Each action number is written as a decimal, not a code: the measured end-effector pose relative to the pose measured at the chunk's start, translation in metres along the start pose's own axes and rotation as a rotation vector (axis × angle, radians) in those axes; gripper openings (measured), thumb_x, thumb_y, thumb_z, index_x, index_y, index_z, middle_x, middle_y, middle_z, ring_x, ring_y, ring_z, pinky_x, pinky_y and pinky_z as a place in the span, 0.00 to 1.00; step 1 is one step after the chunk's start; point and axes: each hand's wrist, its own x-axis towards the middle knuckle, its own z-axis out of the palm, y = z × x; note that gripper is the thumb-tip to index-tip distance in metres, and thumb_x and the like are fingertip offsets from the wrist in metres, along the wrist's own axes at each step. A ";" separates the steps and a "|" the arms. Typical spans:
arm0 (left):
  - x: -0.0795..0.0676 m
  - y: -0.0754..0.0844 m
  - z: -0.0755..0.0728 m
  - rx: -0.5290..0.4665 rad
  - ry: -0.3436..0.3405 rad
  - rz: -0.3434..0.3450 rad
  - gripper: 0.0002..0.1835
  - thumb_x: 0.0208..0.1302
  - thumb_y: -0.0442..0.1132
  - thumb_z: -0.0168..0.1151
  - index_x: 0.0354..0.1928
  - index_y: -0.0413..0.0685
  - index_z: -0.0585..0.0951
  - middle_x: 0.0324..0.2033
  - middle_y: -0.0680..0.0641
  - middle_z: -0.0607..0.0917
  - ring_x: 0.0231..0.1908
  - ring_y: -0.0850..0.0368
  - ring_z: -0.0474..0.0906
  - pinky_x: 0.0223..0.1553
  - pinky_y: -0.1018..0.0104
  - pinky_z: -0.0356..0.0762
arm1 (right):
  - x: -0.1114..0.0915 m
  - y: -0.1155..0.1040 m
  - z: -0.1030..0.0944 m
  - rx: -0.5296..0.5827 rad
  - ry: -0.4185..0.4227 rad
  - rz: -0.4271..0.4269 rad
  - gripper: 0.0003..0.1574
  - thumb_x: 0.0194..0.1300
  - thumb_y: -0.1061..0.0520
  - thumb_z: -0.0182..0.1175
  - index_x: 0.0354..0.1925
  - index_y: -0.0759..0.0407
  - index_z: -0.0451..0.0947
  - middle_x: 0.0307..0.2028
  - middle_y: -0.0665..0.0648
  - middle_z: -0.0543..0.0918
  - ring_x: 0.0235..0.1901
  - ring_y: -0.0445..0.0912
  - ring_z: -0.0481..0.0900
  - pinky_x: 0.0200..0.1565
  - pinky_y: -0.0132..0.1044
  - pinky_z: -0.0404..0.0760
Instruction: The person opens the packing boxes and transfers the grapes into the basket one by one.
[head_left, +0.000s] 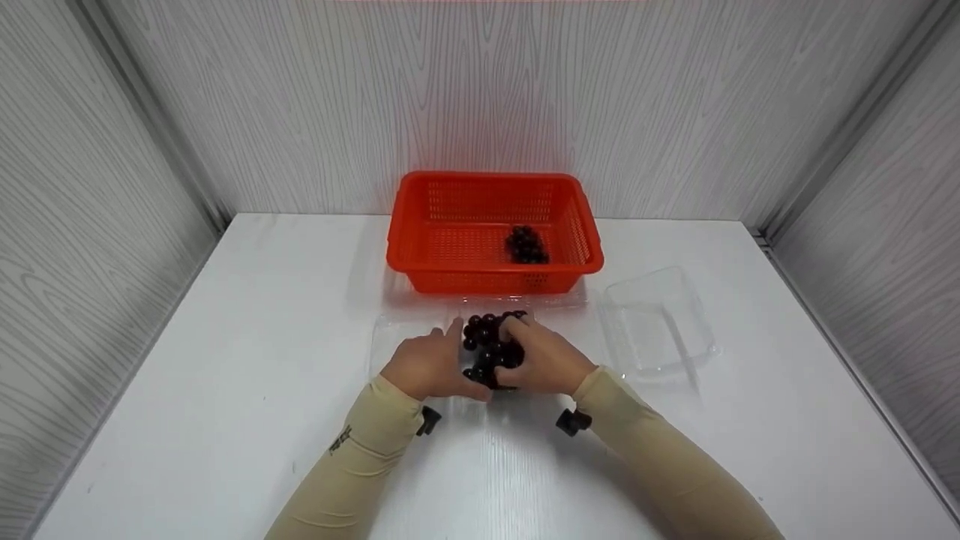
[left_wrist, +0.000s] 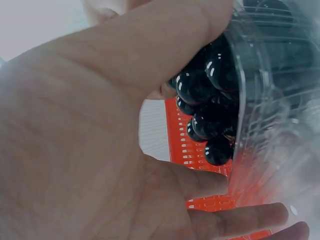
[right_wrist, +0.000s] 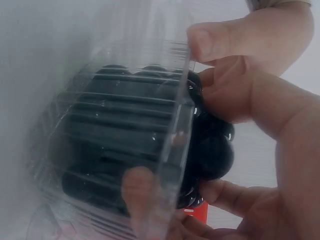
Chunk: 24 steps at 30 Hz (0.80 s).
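Observation:
A clear plastic box (right_wrist: 105,200) holds dark grapes (head_left: 482,334), which bulge above its rim. My right hand (head_left: 546,358) reaches over the right side of the box and grips the bunch with curled thumb and fingers. At the box's left side is my left hand (head_left: 431,366), its thumb along the near edge and its fingers stretched out beside the wall. In the left wrist view the left fingers (left_wrist: 240,220) look fairly straight and spread against the plastic. Part of the grapes is hidden under the right hand.
Behind the box stands a red perforated basket (head_left: 401,247) with another bunch of grapes (head_left: 526,245) at its right. A clear plastic container (head_left: 660,322) lies to the right, and more clear plastic (head_left: 394,337) lies left. Panelled walls enclose the white table (head_left: 225,420).

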 end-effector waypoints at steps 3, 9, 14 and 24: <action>0.001 0.000 0.001 0.002 0.004 0.016 0.61 0.47 0.63 0.79 0.77 0.40 0.61 0.56 0.34 0.81 0.43 0.41 0.82 0.53 0.45 0.81 | 0.000 0.000 0.001 -0.017 -0.018 -0.006 0.31 0.59 0.49 0.71 0.60 0.51 0.74 0.54 0.59 0.76 0.48 0.52 0.80 0.56 0.50 0.82; 0.001 -0.001 0.003 -0.001 -0.012 -0.009 0.66 0.46 0.66 0.79 0.80 0.41 0.57 0.65 0.32 0.77 0.52 0.37 0.81 0.60 0.44 0.77 | 0.000 -0.003 0.001 -0.062 -0.029 -0.003 0.33 0.60 0.48 0.73 0.61 0.50 0.76 0.56 0.60 0.76 0.48 0.53 0.82 0.58 0.52 0.81; 0.002 -0.003 0.004 -0.006 -0.018 -0.009 0.68 0.45 0.67 0.80 0.81 0.43 0.56 0.67 0.31 0.75 0.54 0.37 0.81 0.61 0.44 0.77 | 0.001 -0.001 0.000 -0.060 -0.022 -0.021 0.25 0.59 0.51 0.73 0.53 0.50 0.77 0.48 0.53 0.79 0.46 0.49 0.79 0.57 0.48 0.81; 0.003 -0.003 0.003 -0.027 -0.041 -0.016 0.70 0.45 0.66 0.80 0.82 0.43 0.50 0.71 0.29 0.69 0.59 0.36 0.79 0.63 0.43 0.75 | 0.004 0.003 -0.002 -0.050 -0.052 -0.075 0.21 0.61 0.55 0.73 0.52 0.49 0.79 0.46 0.51 0.83 0.46 0.48 0.80 0.56 0.46 0.81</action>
